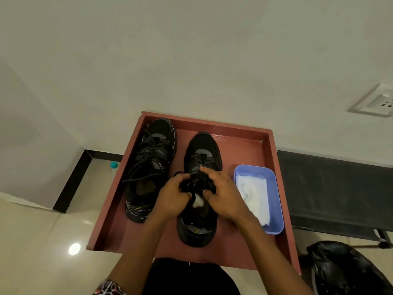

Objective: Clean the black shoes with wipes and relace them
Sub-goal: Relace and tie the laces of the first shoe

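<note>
Two black shoes stand side by side in a reddish tray, toes pointing away from the person. Both hands work on the right shoe, over its tongue and eyelets. The left hand is curled, its fingers closed round a bunch of black lace at the top of the tongue. The right hand faces it from the other side, fingers bent and pinching the same lace, with the index finger stretched forward onto the laced part. Just below and between the two hands a small white wad shows inside the shoe's opening; whether either hand touches it cannot be told.

The left shoe lies just left of the left hand, untouched, its laces loose and spilling toward the tray's left wall. A short white word is printed on its tongue, and another on the right shoe's tongue, both too small to read.

Just right of the right hand, a light blue tub sits in the tray with crumpled white wipes inside.

Outside the tray, well left of the hands, a bottle with a teal cap stands on the tiled floor. Lower right lies a black plastic bag. A wall socket is high on the right. Both forearms reach in from the bottom edge, angled toward each other.
</note>
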